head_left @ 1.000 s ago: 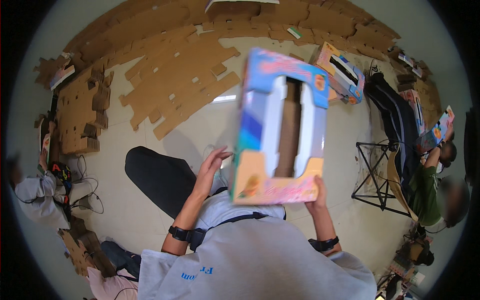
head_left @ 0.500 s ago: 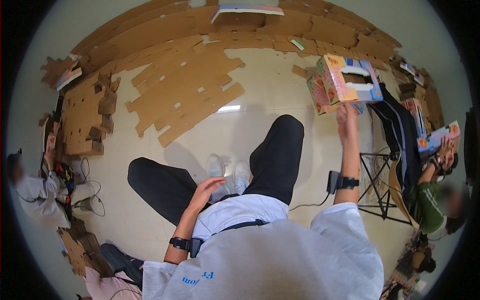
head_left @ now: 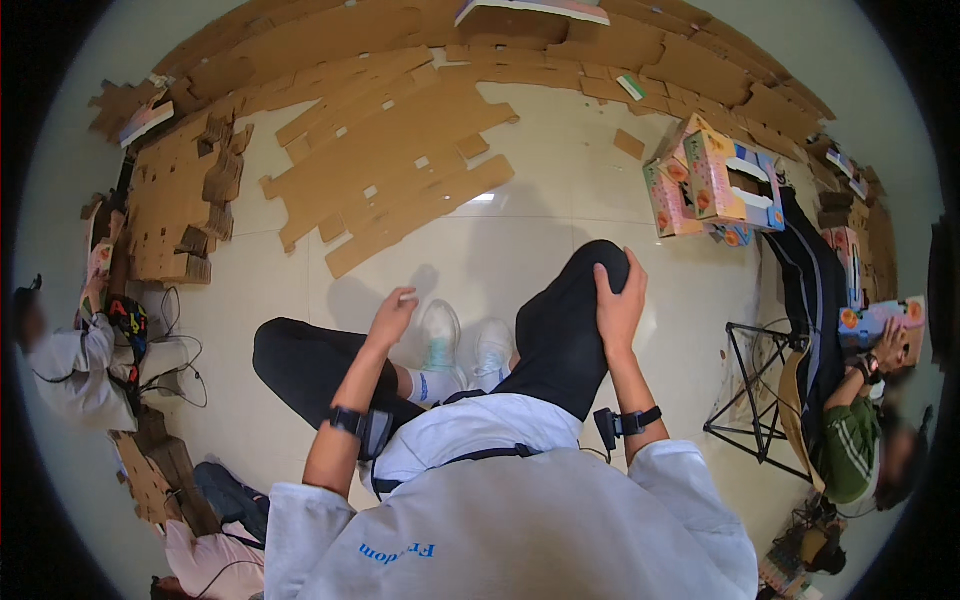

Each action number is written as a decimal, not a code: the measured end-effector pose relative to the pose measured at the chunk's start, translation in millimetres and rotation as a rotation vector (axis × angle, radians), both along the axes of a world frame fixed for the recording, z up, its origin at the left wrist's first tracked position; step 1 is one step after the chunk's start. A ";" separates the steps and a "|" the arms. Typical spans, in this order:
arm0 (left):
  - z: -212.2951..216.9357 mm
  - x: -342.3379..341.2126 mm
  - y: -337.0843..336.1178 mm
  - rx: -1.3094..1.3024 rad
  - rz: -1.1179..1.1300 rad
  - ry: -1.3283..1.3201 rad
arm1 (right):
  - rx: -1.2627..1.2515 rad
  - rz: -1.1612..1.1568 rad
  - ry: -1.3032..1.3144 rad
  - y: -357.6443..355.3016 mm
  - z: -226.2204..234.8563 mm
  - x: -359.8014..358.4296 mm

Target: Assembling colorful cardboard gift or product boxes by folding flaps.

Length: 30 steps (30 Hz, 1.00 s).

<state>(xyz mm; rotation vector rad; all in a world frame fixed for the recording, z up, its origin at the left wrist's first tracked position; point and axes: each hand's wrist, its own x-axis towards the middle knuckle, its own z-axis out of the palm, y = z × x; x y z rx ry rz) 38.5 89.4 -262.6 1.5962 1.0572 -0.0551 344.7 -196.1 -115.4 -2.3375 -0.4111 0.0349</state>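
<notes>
My right hand rests on my right knee, thumb on one side and fingers along the other, holding nothing. Above my left thigh, my left hand hangs in the air, fingers loosely bent and apart, with nothing in it. Colourful printed carton boxes with cut-out handles stand together on the floor ahead to the right, apart from both hands. The nearest one shows a white-edged handle slot. Flattened brown cardboard sheets lie on the floor in front of my shoes.
Cardboard stacks stand at the left, and more cardboard lines the far wall. A co-worker at the right handles a printed carton beside a black folding stool frame. Another person sits at the left near cables.
My right hand has let go of the printed carton, leaving it beside the other boxes, and has drawn back to my knee. My left hand has risen slightly forward.
</notes>
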 end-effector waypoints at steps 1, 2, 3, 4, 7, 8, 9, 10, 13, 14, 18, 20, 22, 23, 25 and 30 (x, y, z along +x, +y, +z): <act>-17.9 6.2 16.2 0.005 0.031 0.032 | 0.007 -0.011 -0.001 0.1 -0.4 1.3; -38.0 12.9 31.5 0.009 0.060 0.062 | 0.011 -0.014 0.000 -1.4 -0.5 2.9; -59.2 19.0 48.6 0.002 0.111 0.089 | 0.012 -0.029 0.010 -3.6 -0.6 4.3; -79.8 19.5 66.0 -0.037 0.184 0.148 | 0.000 -0.037 0.003 -6.6 -0.5 5.0; -139.1 7.8 113.8 -0.034 0.281 0.289 | -0.022 -0.044 -0.017 -18.0 1.8 6.6; -156.7 -0.1 128.3 -0.004 0.302 0.381 | -0.013 -0.045 -0.015 -22.2 3.4 6.7; -171.9 -10.9 143.2 0.018 0.254 0.414 | -0.013 -0.064 0.000 -25.8 4.7 6.3; -185.3 -20.9 156.6 0.038 0.221 0.461 | -0.009 -0.076 0.003 -29.3 6.4 6.1; -209.1 -50.2 187.6 0.202 0.139 0.590 | -0.007 -0.101 0.003 -37.8 12.3 2.7; -210.7 -55.4 198.5 0.232 0.052 0.666 | -0.007 -0.113 0.010 -39.9 14.6 1.5; -188.4 -59.9 232.5 0.191 0.116 0.577 | 0.021 -0.141 0.032 -46.5 25.5 -5.3; -174.4 -58.5 235.6 -0.139 0.534 0.402 | 0.025 -0.150 0.022 -49.0 30.2 -8.0; -169.6 -61.2 231.7 -0.369 0.773 0.225 | -0.003 -0.147 0.017 -52.2 33.7 -10.5; -172.2 -64.0 229.2 -0.436 0.911 0.160 | -0.024 -0.146 -0.003 -53.3 33.9 -11.2; -190.5 -68.8 226.7 -0.288 0.904 0.333 | 0.007 -0.160 0.023 -56.7 32.8 -12.0; -248.3 -90.8 237.5 -0.090 0.783 0.380 | 0.009 -0.188 0.011 -66.7 31.2 -11.6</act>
